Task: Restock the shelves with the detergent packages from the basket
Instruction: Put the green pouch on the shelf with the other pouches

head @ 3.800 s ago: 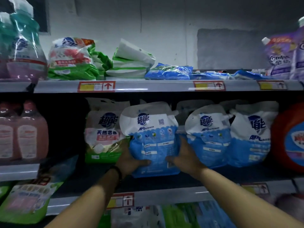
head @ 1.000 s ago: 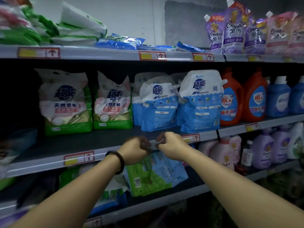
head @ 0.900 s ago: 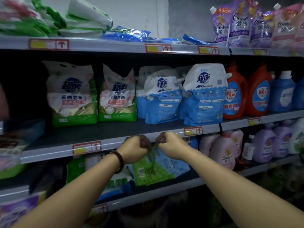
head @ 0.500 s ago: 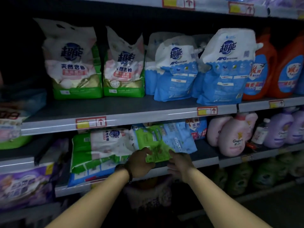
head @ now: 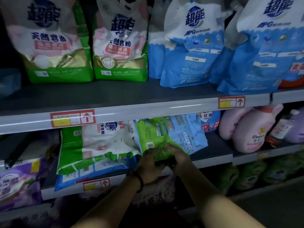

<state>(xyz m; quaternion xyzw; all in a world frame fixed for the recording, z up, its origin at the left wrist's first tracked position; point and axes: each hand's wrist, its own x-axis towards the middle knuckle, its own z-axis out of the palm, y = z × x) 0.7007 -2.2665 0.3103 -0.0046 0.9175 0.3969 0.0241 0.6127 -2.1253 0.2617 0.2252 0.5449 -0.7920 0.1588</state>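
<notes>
A green and blue detergent package [head: 158,134] leans on the lower shelf [head: 212,159], back side facing me. My left hand [head: 148,162] and my right hand [head: 178,157] both grip its bottom edge at the shelf front. Left of it lies a green and white detergent bag [head: 92,145] on its side, on top of a flat blue one. The shelf above [head: 131,111] carries two upright green and white bags [head: 54,41] and blue APG pouches [head: 192,46]. The basket is not in view.
Pink softener bottles [head: 246,130] lie on the lower shelf to the right, with a purple bottle beyond. A purple bag [head: 18,183] sits at lower left. Green packs [head: 250,175] fill the bottom shelf at right. Price tags [head: 72,118] mark the shelf edges.
My hands dropped from the middle shelf's edge to the lower shelf and took hold of the green and blue package's bottom edge. The view tilted down and moved closer.
</notes>
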